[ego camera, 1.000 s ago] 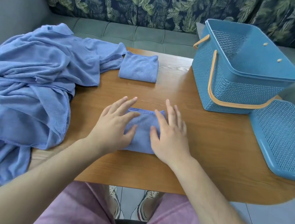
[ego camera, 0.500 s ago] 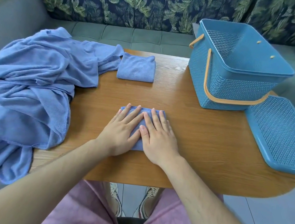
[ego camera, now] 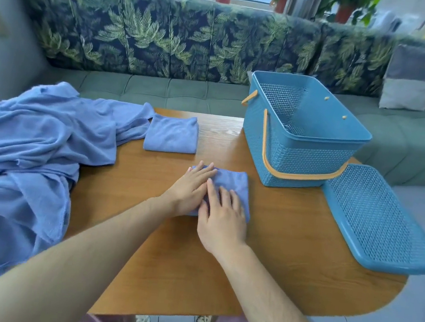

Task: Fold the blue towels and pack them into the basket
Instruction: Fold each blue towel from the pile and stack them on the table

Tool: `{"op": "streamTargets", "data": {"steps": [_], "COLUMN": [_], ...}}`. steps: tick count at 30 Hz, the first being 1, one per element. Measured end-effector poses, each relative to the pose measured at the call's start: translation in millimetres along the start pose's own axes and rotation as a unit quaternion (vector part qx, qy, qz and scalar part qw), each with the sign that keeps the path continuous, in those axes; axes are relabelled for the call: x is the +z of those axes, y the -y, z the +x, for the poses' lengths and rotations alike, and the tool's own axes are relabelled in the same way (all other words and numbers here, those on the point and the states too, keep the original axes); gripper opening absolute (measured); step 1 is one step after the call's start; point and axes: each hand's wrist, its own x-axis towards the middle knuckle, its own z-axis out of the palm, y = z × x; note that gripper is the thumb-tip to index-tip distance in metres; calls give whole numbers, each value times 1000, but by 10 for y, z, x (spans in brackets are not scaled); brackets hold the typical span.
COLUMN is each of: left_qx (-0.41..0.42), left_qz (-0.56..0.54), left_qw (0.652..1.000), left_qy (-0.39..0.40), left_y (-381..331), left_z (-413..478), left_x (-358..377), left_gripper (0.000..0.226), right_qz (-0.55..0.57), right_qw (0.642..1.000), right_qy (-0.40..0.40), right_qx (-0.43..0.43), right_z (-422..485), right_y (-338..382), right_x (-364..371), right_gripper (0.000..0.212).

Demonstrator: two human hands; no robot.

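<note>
A small folded blue towel (ego camera: 232, 183) lies mid-table. My left hand (ego camera: 189, 190) presses flat on its left part, fingers straight. My right hand (ego camera: 222, 215) lies flat on its near right part, beside the left hand. A second folded blue towel (ego camera: 171, 134) sits farther back on the table. A heap of unfolded blue towels (ego camera: 27, 154) covers the table's left end and hangs over the edge. The blue perforated basket (ego camera: 300, 155) with orange handles stands open at the back right; I see no towel inside it.
The basket's blue lid (ego camera: 378, 218) lies flat on the wooden table (ego camera: 288, 250) at the right edge. A green bench sofa (ego camera: 161, 90) with leaf-print back cushions runs behind the table. My lap and shoes show below the table's near edge.
The camera has tilted up, showing more of the sofa and window. Both hands have slid together over the folded towel, and its right part now shows past my right hand.
</note>
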Motion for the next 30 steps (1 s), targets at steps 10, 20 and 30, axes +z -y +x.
{"op": "streamTargets", "data": {"steps": [10,20,30], "left_qx": [-114,-123,-124], "left_qz": [198,253,241], "left_qw": [964,917,919], "left_qy": [-139,-284,-286], "left_y": [681,704,754], "left_z": [476,344,408], "left_x": [-383,-254,-258], "left_gripper": [66,32,34], "right_qz": [-35,-63,1], "right_qw": [992,991,997], "right_qy": [91,79,-73], "right_qx": [83,87,25], "right_z": [957,1823,1833], "right_y": [-38,78,59], "right_x": [117,295,418], "right_gripper": [58,59,55]}}
